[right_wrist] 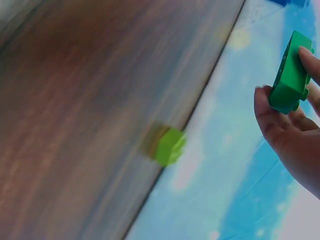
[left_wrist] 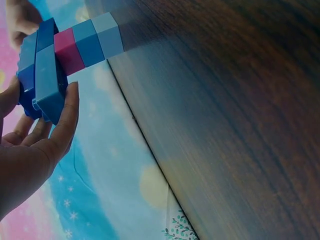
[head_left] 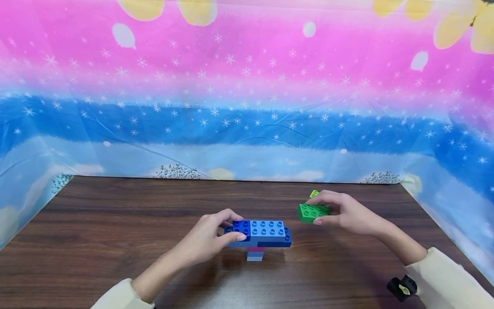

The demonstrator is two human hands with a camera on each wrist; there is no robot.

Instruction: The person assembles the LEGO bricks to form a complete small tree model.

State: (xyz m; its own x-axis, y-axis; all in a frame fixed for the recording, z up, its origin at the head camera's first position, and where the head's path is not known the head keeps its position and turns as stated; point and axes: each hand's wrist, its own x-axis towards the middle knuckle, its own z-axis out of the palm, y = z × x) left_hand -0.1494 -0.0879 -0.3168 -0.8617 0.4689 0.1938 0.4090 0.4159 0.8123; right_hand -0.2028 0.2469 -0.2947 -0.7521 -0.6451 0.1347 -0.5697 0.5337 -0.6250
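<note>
A T-shaped stack of toy bricks [head_left: 267, 229] stands on the table, with light and dark blue bricks across the top. Its narrow stem [left_wrist: 86, 44] shows pink, blue and pale blue bricks in the left wrist view. My left hand [head_left: 208, 235] grips the stack's left end, thumb in front and fingers behind, around a dark blue brick [head_left: 241, 227]. To the right, my right hand [head_left: 343, 210] pinches a green brick [head_left: 310, 212] by its right end, studs up, raised above the table. In the right wrist view this green brick [right_wrist: 290, 75] sits between thumb and fingers.
A lime green brick [head_left: 314, 194] lies on the table behind my right hand. The brown wooden table [head_left: 135, 206] ends at a patterned pink and blue cloth [head_left: 247, 128] hung at the back and sides. A black object [head_left: 402, 288] is by the right sleeve.
</note>
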